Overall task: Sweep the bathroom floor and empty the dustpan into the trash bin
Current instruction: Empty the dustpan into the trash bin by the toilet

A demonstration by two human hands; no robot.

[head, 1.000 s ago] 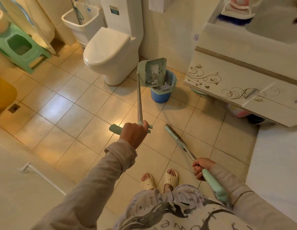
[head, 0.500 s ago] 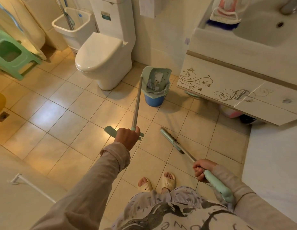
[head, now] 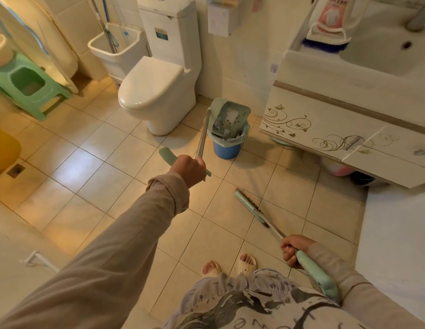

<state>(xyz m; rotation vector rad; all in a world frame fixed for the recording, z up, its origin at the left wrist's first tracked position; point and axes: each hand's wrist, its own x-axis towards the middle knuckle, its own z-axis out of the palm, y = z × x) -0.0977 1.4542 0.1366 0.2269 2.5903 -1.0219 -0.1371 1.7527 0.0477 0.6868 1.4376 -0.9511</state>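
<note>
My left hand (head: 189, 169) grips the pale green handle of a long-handled dustpan. Its pan (head: 229, 118) is tipped mouth-down into the blue trash bin (head: 227, 149), which has a pale liner and stands between the toilet and the vanity. Scraps of paper show inside the pan. My right hand (head: 293, 250) is closed around the green handle of the broom (head: 250, 208). The broom's narrow head rests on the tiles ahead of my feet, bristles down.
A white toilet (head: 154, 91) stands left of the bin, with a mop sink (head: 116, 49) behind it. The vanity cabinet (head: 325, 129) overhangs on the right. A green stool (head: 29, 86) sits far left, a floor drain (head: 16, 169) below it. My slippered feet (head: 230, 265) are near the broom.
The dustpan has dropped from above the bin until its mouth sits inside it. My left hand followed the handle forward. The broom and my right hand have hardly moved.
</note>
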